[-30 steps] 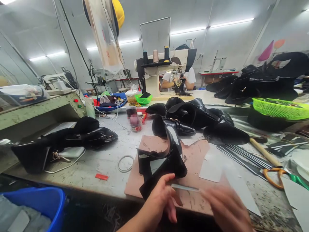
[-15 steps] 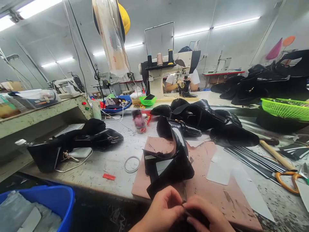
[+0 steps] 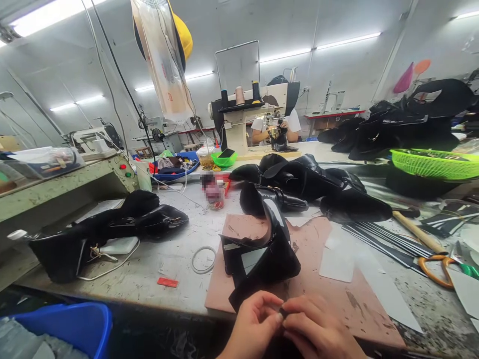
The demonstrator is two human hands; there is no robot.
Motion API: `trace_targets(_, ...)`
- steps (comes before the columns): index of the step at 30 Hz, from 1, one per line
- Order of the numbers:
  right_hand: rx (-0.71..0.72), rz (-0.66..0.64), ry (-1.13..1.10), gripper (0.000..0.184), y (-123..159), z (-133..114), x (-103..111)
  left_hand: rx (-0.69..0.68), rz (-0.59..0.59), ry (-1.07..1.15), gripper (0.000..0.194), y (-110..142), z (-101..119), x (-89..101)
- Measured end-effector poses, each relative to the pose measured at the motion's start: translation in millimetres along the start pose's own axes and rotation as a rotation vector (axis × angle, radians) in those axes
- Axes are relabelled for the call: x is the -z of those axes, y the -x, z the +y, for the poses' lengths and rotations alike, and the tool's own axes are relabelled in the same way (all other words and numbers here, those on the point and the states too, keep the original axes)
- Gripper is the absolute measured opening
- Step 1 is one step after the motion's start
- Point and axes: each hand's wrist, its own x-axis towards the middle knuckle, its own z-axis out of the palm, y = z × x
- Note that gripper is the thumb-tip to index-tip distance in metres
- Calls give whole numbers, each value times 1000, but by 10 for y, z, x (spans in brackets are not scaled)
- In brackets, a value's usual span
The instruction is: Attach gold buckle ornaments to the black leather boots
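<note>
At the table's front edge my left hand (image 3: 256, 321) and my right hand (image 3: 314, 321) meet, fingertips pinched together. Between them is the edge of a small black piece (image 3: 283, 312); most of it is hidden by the fingers and the dark area below. Just beyond my hands a black shoe upper (image 3: 267, 262) with a pale grey patch lies on the pink cutting board (image 3: 239, 227). The upper does not appear to be gripped.
Black boot uppers (image 3: 295, 179) lie behind the board, with more uppers (image 3: 149, 219) at left. White sheets (image 3: 337, 259), orange-handled scissors (image 3: 436, 271) and a wooden-handled hammer (image 3: 422, 232) are at right. A blue bin (image 3: 105, 324) stands at lower left. Beyond, a person sits behind a sewing machine (image 3: 239, 124).
The camera view has shifted slightly. My hands stay close together at the table edge; the right fingers have curled in closer to the left fingertips around the small black piece.
</note>
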Motion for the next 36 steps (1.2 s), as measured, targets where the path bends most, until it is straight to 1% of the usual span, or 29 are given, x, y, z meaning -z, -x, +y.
trace_targets(3,-3,-11,26,16,-12,10,-46,-27,16,-100,24,-5,-27,9)
trace_targets(5,-3,21,42,18,-15,17,-91,-32,52,-186,18,-11,-43,7)
trace_targets(7,-37,58,37,21,-13,20,-123,-39,75,-263,17,-14,-55,-4)
trace_targets(8,-74,53,26,21,-11,21,-128,-44,81,-291,17,-14,-59,-10)
trace_targets(9,-118,27,9,22,-8,20,-124,-51,80,-309,18,-14,-62,-17)
trace_targets(12,-229,-121,-58,24,5,22,-77,-63,59,-330,20,-14,-63,-34)
trace_targets(14,-257,-159,-97,25,17,31,-45,-54,52,-326,22,-20,-54,-44)
trace_targets(18,-244,-165,-108,24,45,61,-33,7,68,-251,23,-45,-26,-58)
trace_targets(22,-204,-148,-90,20,59,79,-39,68,55,-75,24,-72,-53,-58)
trace_targets(25,-170,-153,-76,18,55,82,-22,88,58,59,30,-77,-104,-53)
trace_targets(28,-131,-164,-63,18,49,78,0,123,51,144,38,-73,-143,-55)
trace_targets(33,-84,-122,-25,17,71,69,4,217,26,276,43,-72,-189,-71)
trace_targets(36,-59,-94,-4,16,92,71,-2,233,4,302,43,-79,-230,-76)
